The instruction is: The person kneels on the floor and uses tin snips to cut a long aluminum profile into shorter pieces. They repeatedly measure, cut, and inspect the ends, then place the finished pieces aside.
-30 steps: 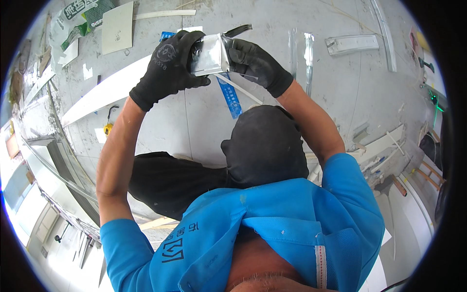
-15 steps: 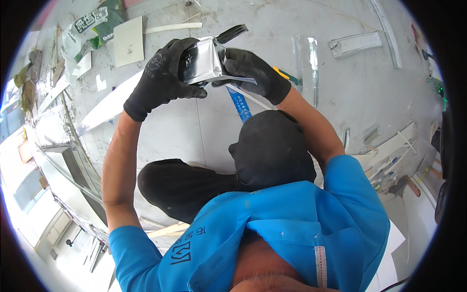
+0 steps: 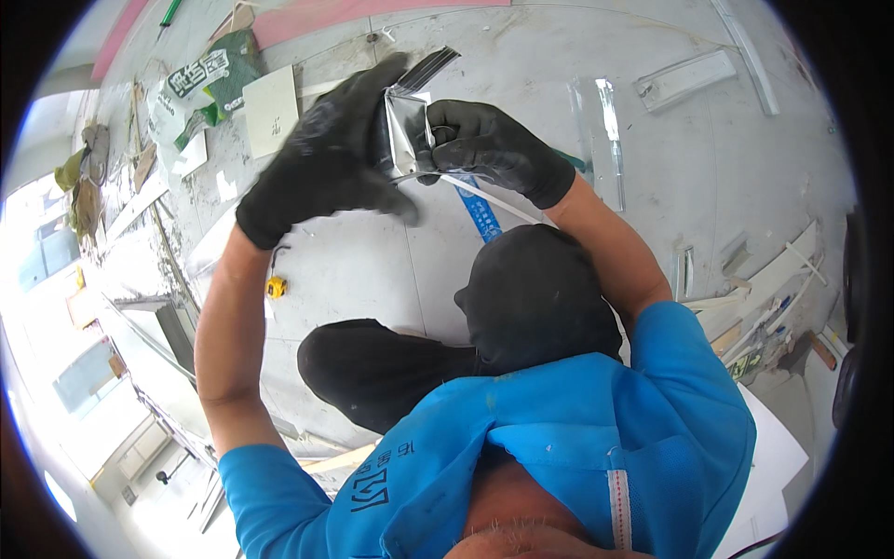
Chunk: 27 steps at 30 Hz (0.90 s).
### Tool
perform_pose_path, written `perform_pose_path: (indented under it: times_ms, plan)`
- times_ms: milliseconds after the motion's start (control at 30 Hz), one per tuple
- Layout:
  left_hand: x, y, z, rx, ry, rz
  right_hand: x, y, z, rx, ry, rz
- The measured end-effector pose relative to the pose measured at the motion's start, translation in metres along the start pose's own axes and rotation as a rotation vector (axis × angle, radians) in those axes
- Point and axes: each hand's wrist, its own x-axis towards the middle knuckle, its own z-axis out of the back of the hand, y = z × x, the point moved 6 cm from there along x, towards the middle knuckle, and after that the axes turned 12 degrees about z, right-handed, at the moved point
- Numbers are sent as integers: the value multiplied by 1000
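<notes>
A shiny silver, box-shaped metal piece is held up in front of me, with a dark strip slanting up from its top. My right hand, in a black glove, has its fingers curled against the piece's right side and grips it. My left hand, also gloved, is at the left side, partly covering the piece and slightly blurred. Its fingers stretch upward and its thumb stands apart below. Whether the left palm touches the metal is hidden. Below the piece lies a blue printed strip beside a thin white strip.
A yellow tape measure lies on the grey floor by my left forearm. Beyond are a pale square panel and a green-and-white bag. Clear plastic-like strips lie at the far right, with scrap strips nearer.
My left hand has loosened from around the metal piece, its fingers and thumb spreading apart. My right hand stays on the piece. The view has shifted, bringing the tape measure into sight.
</notes>
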Motion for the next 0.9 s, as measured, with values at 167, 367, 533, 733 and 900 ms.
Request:
perform_pose_path:
  times_ms: [167, 367, 533, 733, 900]
  plan:
    - [-18, -18, -12, -65, -328, -103, -4, 0, 2, -162, 1, -23]
    - [-33, -32, -7, 98, -431, -105, -3, 4, -10, -71, 2, -33]
    - [-28, -34, -5, 20, -346, -72, -7, 6, -11, -25, -7, -15]
    - [-23, -29, -10, -105, -287, -113, -6, 8, -17, -88, -3, -37]
    - [-28, -35, -7, -42, -306, -75, -8, 3, -16, -61, 1, -59]
